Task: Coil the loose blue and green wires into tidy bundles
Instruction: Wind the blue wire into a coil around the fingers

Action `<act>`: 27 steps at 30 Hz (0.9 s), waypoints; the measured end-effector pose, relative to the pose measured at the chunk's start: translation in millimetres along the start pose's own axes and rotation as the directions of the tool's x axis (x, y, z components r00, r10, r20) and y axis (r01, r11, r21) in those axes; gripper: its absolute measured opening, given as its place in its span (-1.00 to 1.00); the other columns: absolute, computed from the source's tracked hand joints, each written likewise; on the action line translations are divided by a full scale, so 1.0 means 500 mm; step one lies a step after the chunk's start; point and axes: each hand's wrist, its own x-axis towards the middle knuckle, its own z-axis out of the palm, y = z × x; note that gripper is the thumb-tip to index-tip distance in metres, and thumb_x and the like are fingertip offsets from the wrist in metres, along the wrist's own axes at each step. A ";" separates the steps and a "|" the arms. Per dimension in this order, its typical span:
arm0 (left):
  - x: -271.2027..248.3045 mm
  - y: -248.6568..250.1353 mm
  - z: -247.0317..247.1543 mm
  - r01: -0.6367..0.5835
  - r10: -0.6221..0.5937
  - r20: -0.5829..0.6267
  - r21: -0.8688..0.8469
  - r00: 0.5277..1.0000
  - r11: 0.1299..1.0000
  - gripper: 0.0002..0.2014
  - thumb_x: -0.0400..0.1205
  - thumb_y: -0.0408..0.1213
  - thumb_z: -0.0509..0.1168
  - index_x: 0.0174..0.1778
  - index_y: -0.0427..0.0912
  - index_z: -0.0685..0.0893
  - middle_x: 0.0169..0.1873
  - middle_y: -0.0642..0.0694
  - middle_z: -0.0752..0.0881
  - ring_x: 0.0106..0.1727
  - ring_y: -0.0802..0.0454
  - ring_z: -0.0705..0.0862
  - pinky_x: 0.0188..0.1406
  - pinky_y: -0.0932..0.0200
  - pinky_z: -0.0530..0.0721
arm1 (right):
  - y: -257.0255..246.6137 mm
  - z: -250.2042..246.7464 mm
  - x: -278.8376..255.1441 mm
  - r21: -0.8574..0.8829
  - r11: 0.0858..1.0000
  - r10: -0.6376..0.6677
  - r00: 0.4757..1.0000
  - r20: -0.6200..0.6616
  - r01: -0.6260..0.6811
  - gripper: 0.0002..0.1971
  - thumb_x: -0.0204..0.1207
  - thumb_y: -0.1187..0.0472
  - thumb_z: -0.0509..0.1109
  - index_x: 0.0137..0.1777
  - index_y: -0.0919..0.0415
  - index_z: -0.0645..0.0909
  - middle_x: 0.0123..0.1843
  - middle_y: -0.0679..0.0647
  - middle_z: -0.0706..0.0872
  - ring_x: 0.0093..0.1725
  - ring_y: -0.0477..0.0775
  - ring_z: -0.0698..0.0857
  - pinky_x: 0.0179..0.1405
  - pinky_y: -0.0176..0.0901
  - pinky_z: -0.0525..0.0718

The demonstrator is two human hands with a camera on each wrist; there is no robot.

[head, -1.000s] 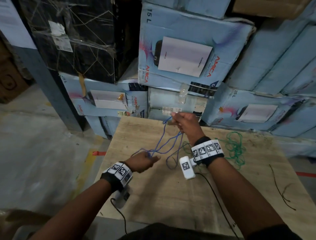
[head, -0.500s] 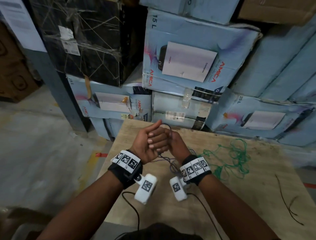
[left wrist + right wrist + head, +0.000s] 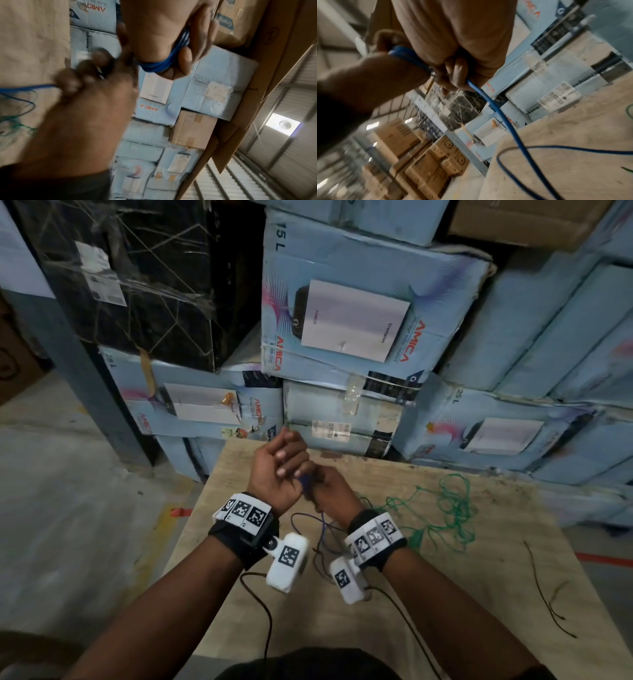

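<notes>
My two hands meet above the far edge of the wooden table (image 3: 445, 594). My left hand (image 3: 279, 470) is curled, palm towards me, with several turns of blue wire (image 3: 161, 67) wound round it. My right hand (image 3: 329, 491) sits just to its right and pinches the free strand of the blue wire (image 3: 481, 94), which runs down to loose loops (image 3: 322, 529) on the table. The green wire (image 3: 452, 508) lies in a loose tangle on the table, right of my right wrist, and neither hand touches it.
Stacked pale blue cartons (image 3: 342, 320) and a black wrapped box (image 3: 154, 285) stand right behind the table. A thin dark wire (image 3: 548, 594) lies near the table's right side. The table's left edge drops to the concrete floor (image 3: 85, 525).
A second ago my hands were apart with blue wire stretched between them. They have come together, and the left hand has turned palm up with the coil on it.
</notes>
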 end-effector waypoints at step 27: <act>0.048 0.021 -0.074 -0.208 0.569 0.029 0.945 0.822 0.251 -0.72 0.74 -0.12 0.06 0.05 -0.18 0.62 -0.38 0.00 0.66 -0.29 0.06 0.60 -0.19 0.16 0.53 | -0.013 -0.051 0.000 -0.450 0.879 -0.274 0.938 -0.212 0.155 -0.88 0.55 0.14 0.52 -0.12 0.18 0.70 -0.40 -0.03 0.64 -0.37 -0.07 0.60 -0.29 -0.08 0.61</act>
